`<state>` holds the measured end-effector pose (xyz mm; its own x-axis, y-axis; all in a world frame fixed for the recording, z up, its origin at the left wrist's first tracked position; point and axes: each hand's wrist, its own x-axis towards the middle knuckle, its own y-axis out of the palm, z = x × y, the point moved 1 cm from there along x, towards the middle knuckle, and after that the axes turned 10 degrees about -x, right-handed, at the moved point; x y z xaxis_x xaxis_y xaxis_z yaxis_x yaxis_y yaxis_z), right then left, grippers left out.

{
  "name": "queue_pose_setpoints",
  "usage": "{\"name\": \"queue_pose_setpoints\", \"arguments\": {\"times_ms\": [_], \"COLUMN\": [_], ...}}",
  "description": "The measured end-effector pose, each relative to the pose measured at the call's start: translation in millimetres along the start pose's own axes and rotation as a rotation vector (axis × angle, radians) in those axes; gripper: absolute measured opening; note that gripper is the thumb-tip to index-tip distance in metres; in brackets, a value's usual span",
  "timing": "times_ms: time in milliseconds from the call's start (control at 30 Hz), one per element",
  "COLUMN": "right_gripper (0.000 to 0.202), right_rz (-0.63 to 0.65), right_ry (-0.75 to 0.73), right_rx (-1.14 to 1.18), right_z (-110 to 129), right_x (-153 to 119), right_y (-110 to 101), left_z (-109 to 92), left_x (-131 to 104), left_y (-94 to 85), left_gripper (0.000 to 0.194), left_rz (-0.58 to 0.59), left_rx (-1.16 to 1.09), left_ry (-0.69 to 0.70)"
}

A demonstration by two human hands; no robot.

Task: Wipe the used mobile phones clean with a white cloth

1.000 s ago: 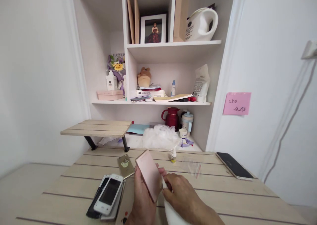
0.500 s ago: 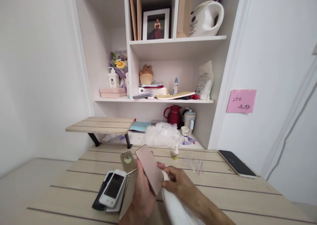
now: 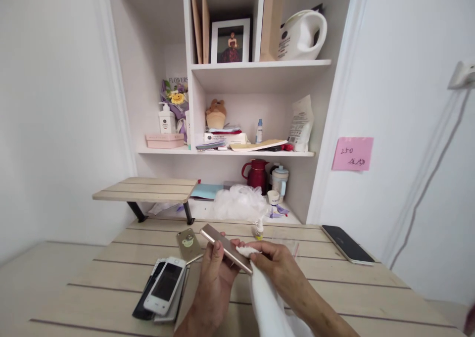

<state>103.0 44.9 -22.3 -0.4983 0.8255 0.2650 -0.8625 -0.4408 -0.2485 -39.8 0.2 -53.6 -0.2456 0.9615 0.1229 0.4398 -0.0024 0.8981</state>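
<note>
A rose-gold phone is tilted edge-up above the table, with my left hand gripping it from below, thumb along the near side. My right hand pinches a white cloth, whose bunched tip touches the phone's right end. The rest of the cloth hangs down toward the bottom of the view. Left of my hands, a white phone lies on a stack of other phones. Behind it is a gold phone with a green frog sticker.
A large dark-screened phone lies at the table's right. A small bottle and a clear plastic bag are beyond my right hand. A raised wooden stand is at the back left, near crumpled white plastic.
The held phone has turned from showing its flat back to showing its edge. My right hand has moved slightly right and up with the cloth. The view has shifted a little.
</note>
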Motion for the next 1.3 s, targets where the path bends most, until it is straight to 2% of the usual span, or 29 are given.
{"name": "queue_pose_setpoints", "arguments": {"times_ms": [167, 300, 433, 600, 733, 833, 1000, 1067, 1233, 1300], "right_gripper": [0.031, 0.031, 0.036, 0.045, 0.043, 0.039, 0.018, 0.016, 0.021, 0.023], "right_rz": [0.018, 0.043, 0.014, -0.103, -0.182, -0.24, -0.375, -0.409, -0.361, -0.375], "right_ry": [-0.133, -0.091, -0.022, 0.155, 0.116, 0.035, -0.336, -0.428, -0.386, -0.419], "right_rx": [-0.039, -0.016, 0.041, 0.42, 0.488, 0.365, -0.21, -0.384, -0.503, -0.518], "right_z": [20.5, 15.4, 7.4, 8.4, 17.0, 22.5, 21.8, 18.3, 15.4, 17.1], "right_x": [-9.4, -3.5, 2.2, -0.6, -3.7, -8.3, -15.2, -14.3, -10.3, -11.7], "right_y": [0.9, -4.0, -15.5, -29.6, -33.1, -31.4, -27.2, -27.3, -28.0, -26.1], "left_z": [4.8, 4.5, 2.4, 0.0, -1.3, 1.3, 7.2, 7.7, 12.4, 16.4], "left_x": [5.3, 6.4, 5.8, 11.9, 21.9, 24.4, 19.1, 17.9, 17.8, 17.1], "left_y": [-5.6, -3.2, 7.4, 25.1, 45.0, 57.2, 64.0, 63.7, 61.8, 61.2], "left_gripper": [0.019, 0.019, 0.02, 0.028, 0.029, 0.031, 0.03, 0.03, 0.034, 0.04], "left_rz": [-0.065, -0.106, -0.113, -0.165, -0.117, -0.109, -0.125, -0.139, -0.135, -0.132], "left_rx": [-0.066, -0.125, -0.172, -0.09, -0.023, -0.038, -0.087, -0.114, -0.069, -0.047], "left_ry": [-0.005, -0.062, -0.07, -0.037, -0.012, -0.01, -0.05, -0.058, -0.036, -0.02]}}
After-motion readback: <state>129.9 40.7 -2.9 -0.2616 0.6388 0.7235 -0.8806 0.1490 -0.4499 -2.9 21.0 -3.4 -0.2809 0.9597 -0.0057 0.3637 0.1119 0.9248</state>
